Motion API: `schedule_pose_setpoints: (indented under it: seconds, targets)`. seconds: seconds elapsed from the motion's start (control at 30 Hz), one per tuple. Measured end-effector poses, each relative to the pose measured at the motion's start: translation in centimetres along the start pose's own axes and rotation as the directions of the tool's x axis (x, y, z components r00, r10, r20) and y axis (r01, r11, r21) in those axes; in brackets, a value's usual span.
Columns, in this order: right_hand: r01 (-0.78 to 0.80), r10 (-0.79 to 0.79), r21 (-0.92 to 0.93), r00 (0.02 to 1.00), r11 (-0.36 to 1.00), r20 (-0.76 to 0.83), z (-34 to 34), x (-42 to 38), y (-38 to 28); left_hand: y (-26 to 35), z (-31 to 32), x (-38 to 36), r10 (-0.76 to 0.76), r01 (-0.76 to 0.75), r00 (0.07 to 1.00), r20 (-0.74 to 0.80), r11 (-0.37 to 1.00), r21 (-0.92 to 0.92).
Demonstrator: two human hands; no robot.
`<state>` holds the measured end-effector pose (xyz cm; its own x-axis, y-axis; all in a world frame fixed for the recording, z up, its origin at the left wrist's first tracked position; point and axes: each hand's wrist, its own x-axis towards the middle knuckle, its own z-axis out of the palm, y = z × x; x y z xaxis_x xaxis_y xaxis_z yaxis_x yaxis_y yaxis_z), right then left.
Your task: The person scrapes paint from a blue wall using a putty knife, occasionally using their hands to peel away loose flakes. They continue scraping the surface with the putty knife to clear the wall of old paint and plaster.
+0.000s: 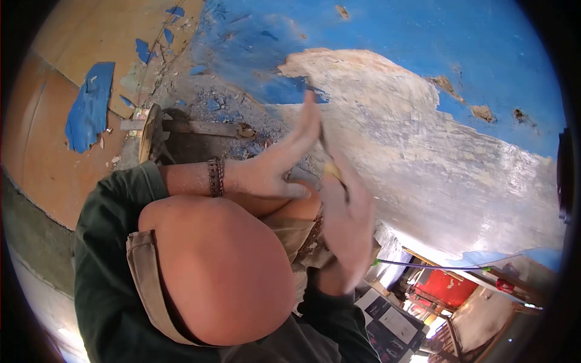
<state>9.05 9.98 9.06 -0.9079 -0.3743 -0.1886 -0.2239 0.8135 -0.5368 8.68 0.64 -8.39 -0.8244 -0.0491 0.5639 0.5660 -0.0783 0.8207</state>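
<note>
My right hand is closed around a scraper, of which a yellowish part of the handle and a thin dark edge show; motion blurs it. My left hand, with a bracelet at the wrist, has its fingers stretched out straight and its thumb apart. Its fingertips lie against the wall surface beside the scraper, at the ragged edge of the blue paint. Whether they press on the blade cannot be made out. A pale bared patch spreads to the right of both hands.
My bent knee fills the lower middle. Paint crumbs and a wooden stick lie at the wall's foot beside a sandal. A large blue paint flake rests on the tiles. Boxes and a purple cord are lower right.
</note>
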Motion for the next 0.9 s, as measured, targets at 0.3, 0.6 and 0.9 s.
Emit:
schedule_pose_setpoints:
  seconds: [0.3,0.6,0.9]
  targets:
    - [0.119,-0.127,-0.191,0.991,0.974,-0.029,1.8,-0.2,0.3,-0.4,0.1,0.0,-0.055,0.051,0.997,-0.047,0.995,-0.091]
    - [0.032,-0.032,0.029,0.999,0.999,0.018,2.4,1.4,2.7,-1.5,-0.3,-0.7,-0.063,0.071,0.994,-0.092,0.994,0.079]
    - [-0.207,0.231,0.289,0.971,0.935,-0.053,-2.1,-2.5,6.3,-5.2,-4.9,-5.2,-0.554,0.192,0.794,0.250,0.619,0.762]
